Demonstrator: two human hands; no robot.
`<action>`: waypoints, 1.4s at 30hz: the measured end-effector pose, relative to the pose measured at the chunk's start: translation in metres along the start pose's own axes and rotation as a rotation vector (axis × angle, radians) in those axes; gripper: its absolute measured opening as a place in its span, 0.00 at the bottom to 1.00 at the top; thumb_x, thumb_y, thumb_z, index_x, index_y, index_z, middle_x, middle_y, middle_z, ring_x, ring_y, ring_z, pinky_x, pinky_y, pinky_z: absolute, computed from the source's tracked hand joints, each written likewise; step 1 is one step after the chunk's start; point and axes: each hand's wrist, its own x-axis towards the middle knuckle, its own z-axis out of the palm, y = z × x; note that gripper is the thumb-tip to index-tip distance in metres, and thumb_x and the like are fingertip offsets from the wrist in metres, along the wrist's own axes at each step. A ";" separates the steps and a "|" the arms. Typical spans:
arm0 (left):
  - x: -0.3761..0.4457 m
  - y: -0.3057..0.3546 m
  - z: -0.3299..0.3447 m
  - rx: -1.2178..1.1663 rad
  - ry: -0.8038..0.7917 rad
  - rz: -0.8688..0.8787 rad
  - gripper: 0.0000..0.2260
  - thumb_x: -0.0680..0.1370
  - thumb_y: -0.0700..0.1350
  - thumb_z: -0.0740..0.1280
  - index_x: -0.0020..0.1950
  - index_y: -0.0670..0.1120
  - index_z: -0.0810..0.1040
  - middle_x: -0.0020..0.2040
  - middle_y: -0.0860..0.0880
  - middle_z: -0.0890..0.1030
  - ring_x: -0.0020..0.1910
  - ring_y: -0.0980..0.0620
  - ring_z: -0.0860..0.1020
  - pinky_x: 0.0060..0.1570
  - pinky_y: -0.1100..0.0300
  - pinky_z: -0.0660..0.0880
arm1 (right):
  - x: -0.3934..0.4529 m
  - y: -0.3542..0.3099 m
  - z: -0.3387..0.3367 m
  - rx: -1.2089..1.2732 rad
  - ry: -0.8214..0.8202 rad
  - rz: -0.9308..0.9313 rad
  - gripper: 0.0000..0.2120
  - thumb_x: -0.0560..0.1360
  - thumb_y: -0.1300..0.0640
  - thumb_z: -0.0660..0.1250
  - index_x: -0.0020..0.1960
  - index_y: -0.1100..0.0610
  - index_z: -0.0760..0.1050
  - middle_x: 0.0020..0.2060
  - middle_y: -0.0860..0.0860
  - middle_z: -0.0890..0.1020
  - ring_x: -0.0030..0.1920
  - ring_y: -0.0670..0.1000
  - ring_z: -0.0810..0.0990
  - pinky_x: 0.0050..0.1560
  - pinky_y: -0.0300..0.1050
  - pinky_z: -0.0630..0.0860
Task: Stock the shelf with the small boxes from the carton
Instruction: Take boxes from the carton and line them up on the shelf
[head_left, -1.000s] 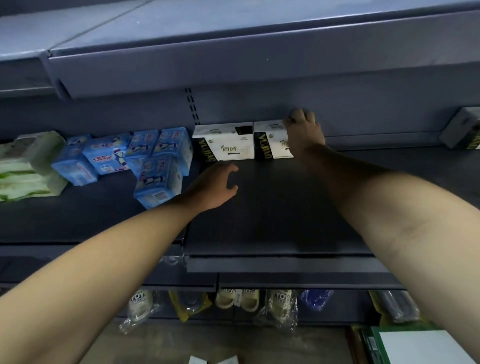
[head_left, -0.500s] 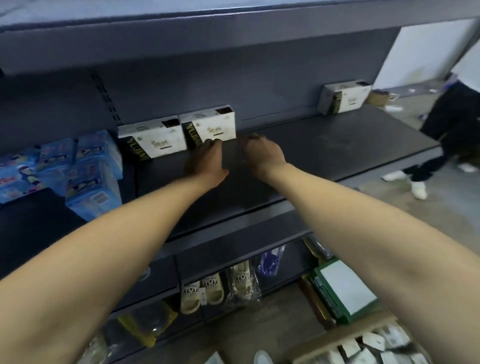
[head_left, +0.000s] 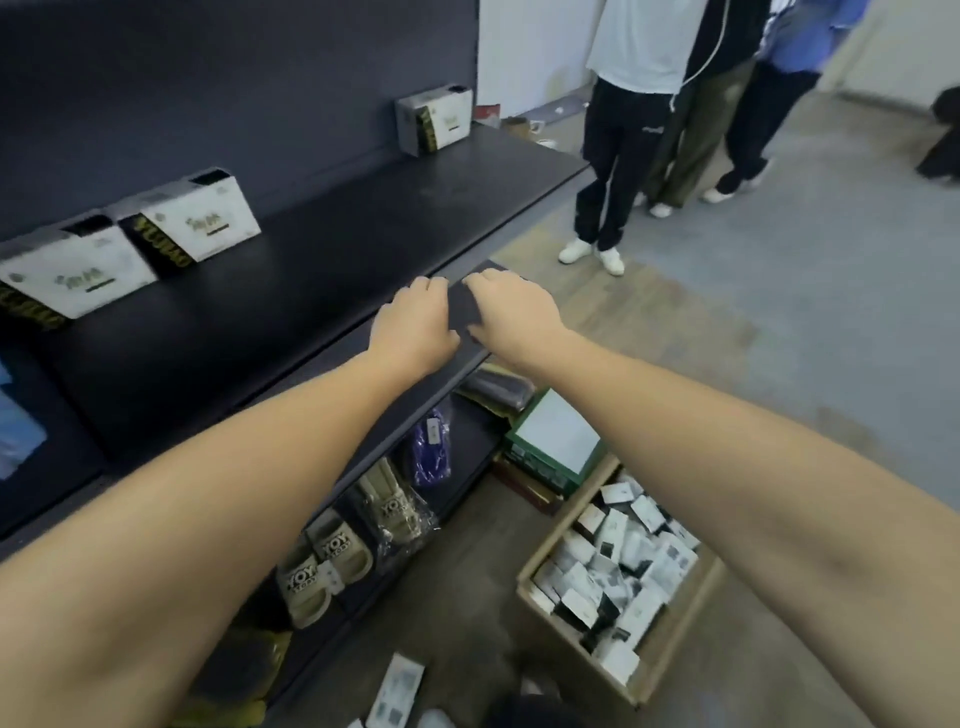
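Note:
Two white boxes with black-and-gold ends stand side by side at the back of the dark shelf (head_left: 363, 218), one (head_left: 78, 270) at the far left and one (head_left: 200, 218) beside it. A third such box (head_left: 436, 120) stands alone at the shelf's far end. My left hand (head_left: 415, 327) and my right hand (head_left: 514, 312) hover close together over the shelf's front edge, fingers loosely curled, holding nothing. The cardboard carton (head_left: 540, 564) sits on the floor at lower right, filled with several small black-and-white boxes (head_left: 618, 566).
Bagged slippers (head_left: 332, 566) and a purple pack (head_left: 431, 457) lie on the lower shelf. A green-edged box (head_left: 556, 441) sits beside the carton. A loose small box (head_left: 397, 691) lies on the floor. Three people (head_left: 623, 130) stand beyond the shelf's right end.
Both hands have drawn back from the two boxes at the shelf's rear to its front edge. My view has swung right and down, bringing the carton and the standing people into sight.

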 end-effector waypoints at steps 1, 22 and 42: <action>-0.001 0.015 0.005 -0.008 -0.008 0.028 0.23 0.76 0.47 0.68 0.69 0.42 0.68 0.65 0.43 0.72 0.63 0.41 0.73 0.57 0.45 0.73 | -0.013 0.011 -0.003 0.001 -0.005 0.029 0.23 0.75 0.52 0.69 0.67 0.56 0.70 0.61 0.54 0.76 0.62 0.57 0.75 0.56 0.54 0.75; -0.028 0.265 0.153 -0.052 -0.269 0.266 0.24 0.77 0.48 0.69 0.70 0.43 0.67 0.67 0.43 0.72 0.64 0.42 0.73 0.59 0.46 0.73 | -0.216 0.226 0.038 0.039 -0.206 0.368 0.19 0.75 0.51 0.69 0.63 0.56 0.71 0.57 0.54 0.77 0.58 0.57 0.76 0.51 0.51 0.75; -0.018 0.216 0.378 -0.149 -0.658 0.119 0.21 0.75 0.47 0.69 0.66 0.42 0.70 0.63 0.42 0.73 0.60 0.41 0.74 0.56 0.46 0.74 | -0.229 0.262 0.257 0.245 -0.554 0.422 0.22 0.74 0.52 0.69 0.65 0.57 0.70 0.60 0.55 0.76 0.60 0.58 0.76 0.47 0.53 0.77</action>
